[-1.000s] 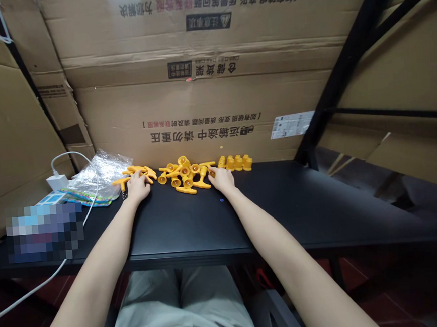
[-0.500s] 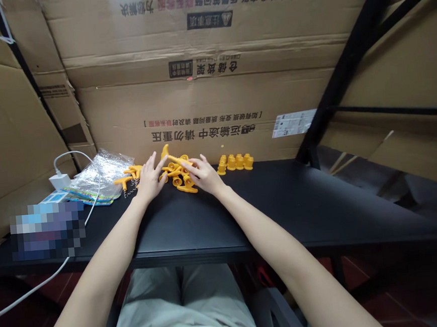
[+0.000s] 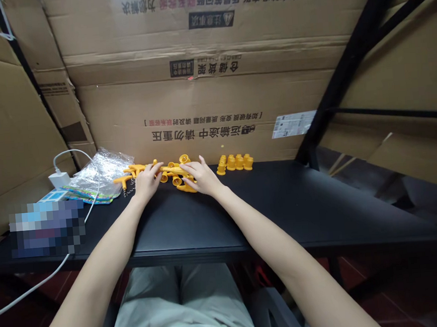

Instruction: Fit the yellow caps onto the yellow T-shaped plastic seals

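Observation:
A yellow T-handled corkscrew (image 3: 169, 169) lies roughly level between my two hands, just above a small pile. My left hand (image 3: 146, 184) is closed on its handle end. The fingers of my right hand (image 3: 205, 179) are closed at its other end, and they hide part of it. Beneath are yellow cup-shaped pieces (image 3: 176, 180) and a loose yellow handle (image 3: 187, 188). Several yellow T-handled corkscrews (image 3: 122, 181) with metal spirals rest to the left of my left hand, partly covered by it.
Short rows of yellow stepped caps (image 3: 239, 163) stand right of my right hand. On the left are crumpled clear plastic (image 3: 107, 169), a white charger (image 3: 59, 179) with a cable, and a blurred-out object (image 3: 47, 230). Cardboard (image 3: 205, 94) walls the black table (image 3: 193, 226).
My left hand has closed on the corkscrew's handle, where before its fingers were spread beside it. The handle has come down and left, so the corkscrew now lies flatter. My right hand has barely moved.

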{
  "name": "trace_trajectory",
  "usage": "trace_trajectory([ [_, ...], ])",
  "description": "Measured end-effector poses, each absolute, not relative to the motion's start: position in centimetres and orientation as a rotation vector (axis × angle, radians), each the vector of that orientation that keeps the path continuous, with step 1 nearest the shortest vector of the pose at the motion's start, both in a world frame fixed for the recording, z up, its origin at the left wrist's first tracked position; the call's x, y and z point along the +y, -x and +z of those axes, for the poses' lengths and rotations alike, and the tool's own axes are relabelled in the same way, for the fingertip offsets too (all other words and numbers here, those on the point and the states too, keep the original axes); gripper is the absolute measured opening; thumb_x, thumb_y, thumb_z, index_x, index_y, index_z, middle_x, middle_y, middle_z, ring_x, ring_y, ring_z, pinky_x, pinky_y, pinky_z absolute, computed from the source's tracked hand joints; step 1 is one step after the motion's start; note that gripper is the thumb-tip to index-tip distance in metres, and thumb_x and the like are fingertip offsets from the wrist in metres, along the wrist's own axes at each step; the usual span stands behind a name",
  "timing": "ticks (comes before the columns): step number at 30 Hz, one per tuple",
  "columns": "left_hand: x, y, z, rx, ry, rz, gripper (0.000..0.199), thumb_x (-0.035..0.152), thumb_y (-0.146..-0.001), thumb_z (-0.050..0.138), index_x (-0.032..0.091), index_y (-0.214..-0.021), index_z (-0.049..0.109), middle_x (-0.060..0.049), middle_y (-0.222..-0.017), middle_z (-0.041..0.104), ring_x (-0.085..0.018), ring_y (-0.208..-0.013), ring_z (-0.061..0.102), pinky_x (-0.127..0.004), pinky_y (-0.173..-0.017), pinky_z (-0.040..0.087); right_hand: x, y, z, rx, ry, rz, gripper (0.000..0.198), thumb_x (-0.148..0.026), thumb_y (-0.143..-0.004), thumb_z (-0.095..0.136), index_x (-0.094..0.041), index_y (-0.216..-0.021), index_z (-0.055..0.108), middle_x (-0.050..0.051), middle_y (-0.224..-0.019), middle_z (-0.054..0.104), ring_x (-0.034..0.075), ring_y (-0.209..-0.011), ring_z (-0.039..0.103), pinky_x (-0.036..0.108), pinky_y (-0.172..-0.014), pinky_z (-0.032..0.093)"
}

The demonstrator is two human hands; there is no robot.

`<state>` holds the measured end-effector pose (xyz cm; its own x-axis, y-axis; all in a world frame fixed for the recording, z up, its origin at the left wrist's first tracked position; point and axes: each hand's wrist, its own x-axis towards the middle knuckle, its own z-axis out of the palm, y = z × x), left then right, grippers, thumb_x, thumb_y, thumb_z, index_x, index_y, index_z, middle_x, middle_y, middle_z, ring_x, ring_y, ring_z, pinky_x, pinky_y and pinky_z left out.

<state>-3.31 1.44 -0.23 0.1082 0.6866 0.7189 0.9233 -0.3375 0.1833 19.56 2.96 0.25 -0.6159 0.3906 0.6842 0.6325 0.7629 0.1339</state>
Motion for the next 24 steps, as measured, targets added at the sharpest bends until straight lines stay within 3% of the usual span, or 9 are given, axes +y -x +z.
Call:
trace_trajectory([
  [3,1.3,3.0,-0.4,-1.545,2.123,-1.028,0.037,0.028,-0.089,0.049,0.025,-0.125,0.058,-0.005,-0.107,0.067,-0.016,-0.078,0.063,-0.026,-0.075,0.047,2.9,-19.5,0.3,-2.309,0.859,-0.474,0.036,-0.028,-0.093,0.047,-0.016,-0.126,0.055,0.015,-0.116,0.063,0.026,-0.111,0.057,0.061,-0.109,0.024],
  [8,1.3,2.2,-0.5,-1.555,2.19,-0.939,0.039,0.03,-0.087,0.051,0.024,-0.124,0.058,-0.005,-0.101,0.069,-0.017,-0.082,0.064,-0.028,-0.076,0.048,3.2,-19.3,0.5,-2.331,0.953,-0.5,0.025,-0.018,-0.09,0.049,-0.017,-0.113,0.058,0.013,-0.107,0.063,0.026,-0.104,0.056,0.061,-0.109,0.024],
  [12,1.2,1.9,-0.5,-1.567,2.222,-0.943,0.038,0.03,-0.085,0.053,0.022,-0.122,0.059,-0.007,-0.104,0.07,-0.019,-0.086,0.065,-0.029,-0.078,0.049,3.1,-19.4,0.7,-2.299,0.958,-0.547,0.028,-0.011,-0.087,0.048,-0.017,-0.113,0.056,0.014,-0.111,0.061,0.026,-0.105,0.055,0.06,-0.109,0.023],
  [17,1.1,2.1,-0.4,-1.595,2.216,-0.982,0.038,0.03,-0.084,0.054,0.021,-0.121,0.059,-0.006,-0.108,0.07,-0.02,-0.089,0.066,-0.03,-0.08,0.049,2.9,-19.4,0.6,-2.311,0.895,-0.526,0.03,-0.02,-0.091,0.047,-0.015,-0.12,0.054,0.015,-0.118,0.06,0.028,-0.112,0.053,0.062,-0.11,0.02],
  [24,1.2,2.2,-0.4,-1.575,2.24,-0.934,0.038,0.029,-0.083,0.056,0.021,-0.12,0.06,-0.006,-0.103,0.07,-0.02,-0.092,0.066,-0.029,-0.079,0.049,3.0,-19.2,0.6,-2.363,0.928,-0.561,0.021,-0.017,-0.089,0.049,-0.014,-0.108,0.059,0.014,-0.105,0.063,0.027,-0.104,0.056,0.064,-0.108,0.022],
])
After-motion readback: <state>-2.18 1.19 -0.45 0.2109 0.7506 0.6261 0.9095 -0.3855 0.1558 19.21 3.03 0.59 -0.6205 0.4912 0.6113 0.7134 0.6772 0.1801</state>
